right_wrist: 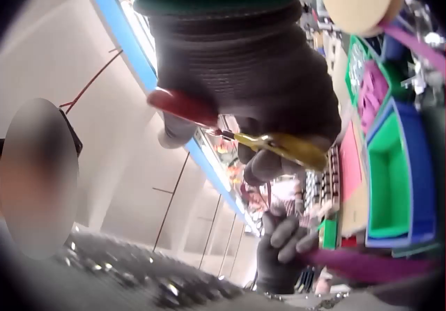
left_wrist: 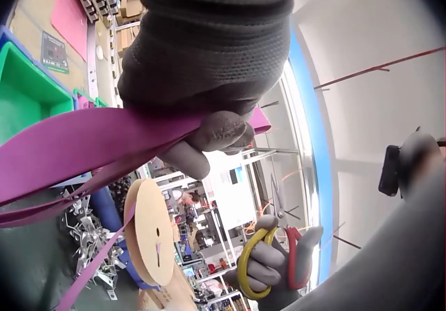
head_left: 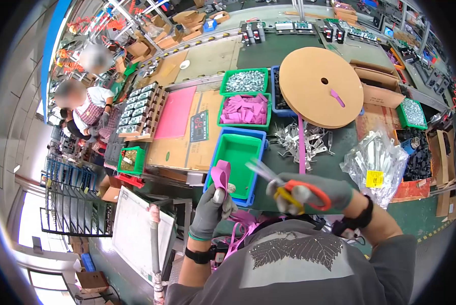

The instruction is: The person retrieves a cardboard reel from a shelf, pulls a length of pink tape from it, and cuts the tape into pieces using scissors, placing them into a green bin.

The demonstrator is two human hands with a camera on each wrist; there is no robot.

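My left hand (head_left: 206, 215): fingers pinch pink strap (head_left: 221, 174), flat, smooth, doubled into loop, by green bin's (head_left: 242, 158) near left corner. My right hand (head_left: 335, 187), right of bin: fingers wrapped round scissors (left_wrist: 281, 214), one handle red, other yellow.

Green bin (head_left: 242, 161) is accessible from above. Obstructions: left hand (head_left: 207, 209) with pink ribbon (head_left: 221, 175), near left; right hand (head_left: 330, 184) with scissors (right_wrist: 279, 145), near right; metal clips (head_left: 317, 145), right; cardboard reel (head_left: 309, 76), far right.

Nothing legible; print on the yellow label (head_left: 374, 179) seems too small to read.
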